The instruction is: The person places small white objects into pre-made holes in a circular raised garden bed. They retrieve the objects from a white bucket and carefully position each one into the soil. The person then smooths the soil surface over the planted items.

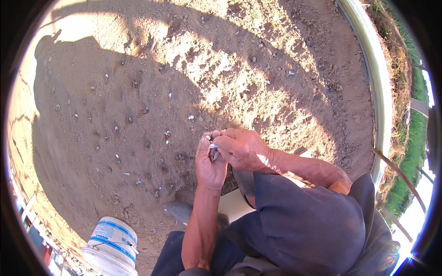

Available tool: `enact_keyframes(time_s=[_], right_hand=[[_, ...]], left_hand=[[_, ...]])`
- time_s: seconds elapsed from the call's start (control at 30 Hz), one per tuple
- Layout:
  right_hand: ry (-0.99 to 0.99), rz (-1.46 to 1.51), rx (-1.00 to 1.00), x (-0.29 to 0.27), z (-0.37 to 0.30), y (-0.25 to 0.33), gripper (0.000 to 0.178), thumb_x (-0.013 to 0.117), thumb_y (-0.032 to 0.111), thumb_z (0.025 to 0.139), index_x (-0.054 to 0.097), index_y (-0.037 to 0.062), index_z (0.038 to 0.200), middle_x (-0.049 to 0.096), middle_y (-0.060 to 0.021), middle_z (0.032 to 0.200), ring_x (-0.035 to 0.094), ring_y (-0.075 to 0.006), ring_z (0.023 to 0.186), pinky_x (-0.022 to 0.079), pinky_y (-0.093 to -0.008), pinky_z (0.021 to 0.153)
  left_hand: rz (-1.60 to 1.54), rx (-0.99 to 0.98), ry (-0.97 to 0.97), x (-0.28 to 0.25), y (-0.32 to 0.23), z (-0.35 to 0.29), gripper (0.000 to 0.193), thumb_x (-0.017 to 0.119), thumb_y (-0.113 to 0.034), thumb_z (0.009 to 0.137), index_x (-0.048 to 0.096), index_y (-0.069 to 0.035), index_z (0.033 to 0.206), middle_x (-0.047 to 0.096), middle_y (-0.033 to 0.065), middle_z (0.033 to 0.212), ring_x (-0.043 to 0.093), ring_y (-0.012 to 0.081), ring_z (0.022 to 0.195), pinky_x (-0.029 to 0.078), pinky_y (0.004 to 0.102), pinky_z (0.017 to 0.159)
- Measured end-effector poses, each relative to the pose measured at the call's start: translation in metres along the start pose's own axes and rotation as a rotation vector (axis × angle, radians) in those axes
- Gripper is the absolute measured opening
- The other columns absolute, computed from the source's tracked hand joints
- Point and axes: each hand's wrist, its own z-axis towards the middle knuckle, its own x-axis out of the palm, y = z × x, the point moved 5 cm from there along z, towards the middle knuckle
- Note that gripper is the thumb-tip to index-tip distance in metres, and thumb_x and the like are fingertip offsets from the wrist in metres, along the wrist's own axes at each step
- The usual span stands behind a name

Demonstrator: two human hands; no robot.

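Note:
Close together over the soil, my two hands meet near the middle of the view. My left hand (210,170) is cupped, palm up, with its fingers curled around a few small whitish pieces that look like garlic cloves; the fingers partly hide them. From the right, my right hand (245,149) reaches across, its fingertips pinched on a pale garlic clove (213,146) above the left palm. Similar white cloves lie scattered over the brown soil (152,124), among them one clove (190,117) just beyond my hands.
A white bucket (113,237) with blue bands and a wire handle stands at lower left. My grey shoe (180,212) rests on the ground near my left forearm. Along the right runs a pale curved border (383,87), with green grass (407,175) beyond. Shadows cross the soil.

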Motion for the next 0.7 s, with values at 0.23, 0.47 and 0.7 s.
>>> enact_keyframes(time_s=[0.23,0.47,0.7], right_hand=[[-0.064,0.005,0.013,-0.005,0.003,-0.011,0.013,0.061,0.014,0.085,0.054,0.0068,0.093,0.055,-0.0117,0.078,0.062,-0.0322,0.068,0.052,-0.041,0.053],[-0.161,-0.092,0.136,-0.081,0.056,-0.095,0.01,0.065,0.015,0.092,0.067,0.0064,0.088,0.068,-0.0066,0.079,0.065,-0.0138,0.068,0.058,-0.0283,0.06],[-0.542,0.231,0.61,-0.21,0.154,-0.257,0.01,0.065,0.009,0.084,0.071,0.0038,0.089,0.068,-0.0025,0.071,0.062,-0.0067,0.061,0.051,-0.024,0.053]], left_hand=[[0.018,0.005,-0.05,-0.004,0.004,0.009,0.015,0.052,-0.018,0.101,0.058,-0.005,0.108,0.064,0.0067,0.107,0.061,0.0184,0.104,0.051,0.0345,0.096],[-0.082,-0.04,-0.139,-0.012,0.001,0.017,0.012,0.061,-0.017,0.096,0.064,-0.008,0.104,0.067,0.0041,0.093,0.062,0.0201,0.097,0.055,0.0309,0.079],[-0.11,-0.039,-0.199,-0.027,-0.03,0.012,0.011,0.057,-0.016,0.098,0.062,-0.007,0.103,0.063,0.0035,0.087,0.061,0.0181,0.083,0.05,0.0257,0.061]])
